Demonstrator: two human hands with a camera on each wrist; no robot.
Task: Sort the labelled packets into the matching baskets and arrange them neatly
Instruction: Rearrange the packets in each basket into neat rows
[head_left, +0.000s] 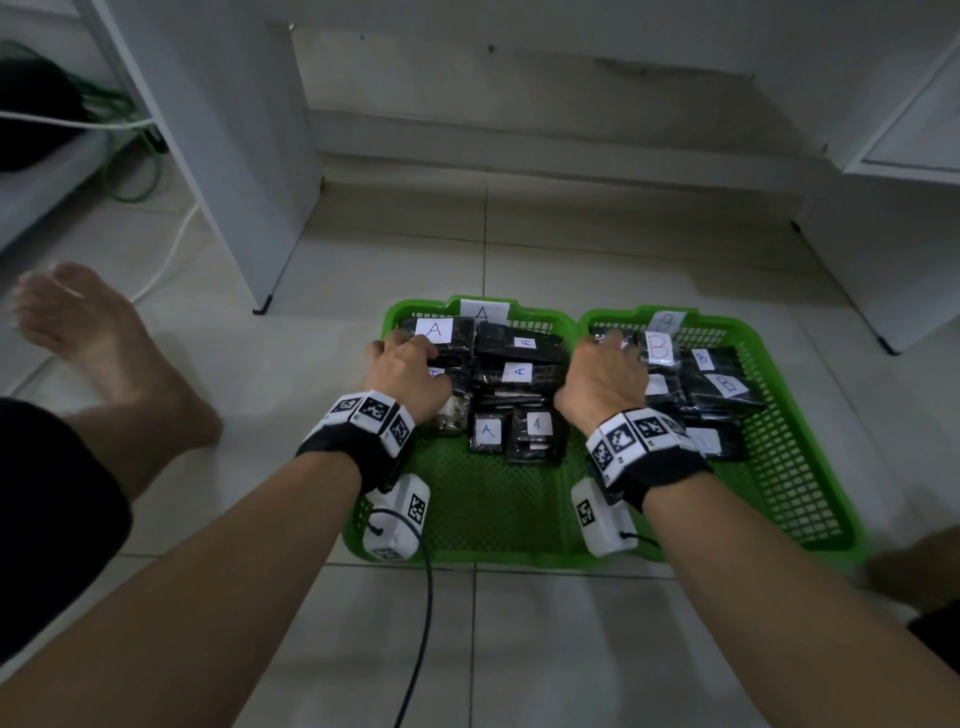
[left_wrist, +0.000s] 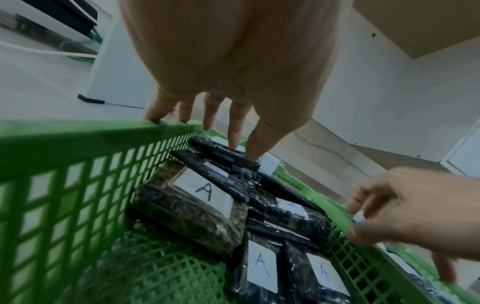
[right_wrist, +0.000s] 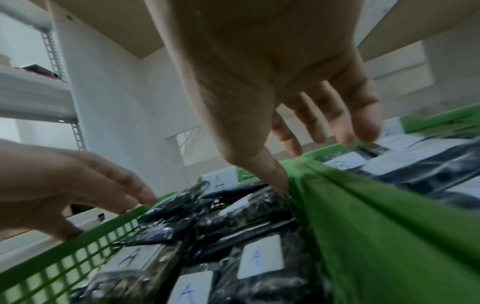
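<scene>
Two green mesh baskets stand side by side on the tiled floor. Basket A (head_left: 488, 509) on the left holds several black packets with white "A" labels (head_left: 519, 371). Basket B (head_left: 789, 499) holds several packets labelled "B" (head_left: 724, 384). My left hand (head_left: 410, 345) is at basket A's far left. Its fingers are straight, the outer ones on the left rim (left_wrist: 78, 131), while the index finger and thumb touch the top packet (left_wrist: 241, 158). My right hand (head_left: 608, 348) straddles the two adjoining rims (right_wrist: 363, 205). Its thumb is down on basket A's side, and its loose fingers reach basket B's far-left packets.
A bare foot and leg (head_left: 104, 353) lie on the floor left of basket A. White furniture legs (head_left: 234, 182) stand behind, with green and white cables (head_left: 135, 171) at the far left. A black cable (head_left: 421, 634) trails from the left wrist camera. A knee (head_left: 914, 571) is at the right edge.
</scene>
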